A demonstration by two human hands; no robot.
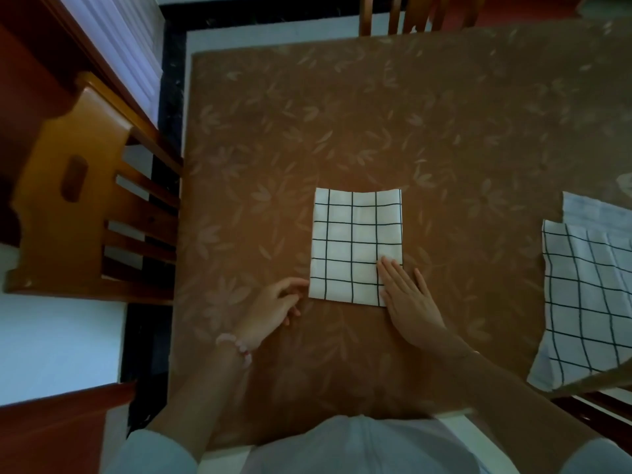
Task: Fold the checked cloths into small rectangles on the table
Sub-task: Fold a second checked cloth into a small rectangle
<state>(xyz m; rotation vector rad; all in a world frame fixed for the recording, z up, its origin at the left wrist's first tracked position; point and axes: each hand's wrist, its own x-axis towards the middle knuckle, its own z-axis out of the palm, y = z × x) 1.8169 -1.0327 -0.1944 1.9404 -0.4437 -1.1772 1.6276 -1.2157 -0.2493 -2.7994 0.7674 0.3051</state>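
Cloth first, where is it lying?

– The folded checked cloth (355,246) sits flat in the middle of the table (342,114), on a brown cover with a pale leaf pattern. It is a neat rectangle, with its long sides running away from the person.

– And the hands?

– The right hand (407,295) lies flat, fingers straight and together, pressing on the near right corner of the cloth. The left hand (277,302) rests on the table at the near left corner. Its fingers are loosely curled and the forefinger tip just touches the cloth's edge, so it isn't closed on anything. There is a bead bracelet (239,347) on that wrist.

– Anything crowding them?

– Not close by. Off to the right, well apart from the folded one, a larger checked cloth (588,295) lies spread at the table's right edge. A paler cloth (588,213) shows from beneath its far side.

– What about round the table?

– A wooden chair (85,186) stands at the left side with its slatted back near the table edge. The back of a second chair (410,15) shows at the far side.
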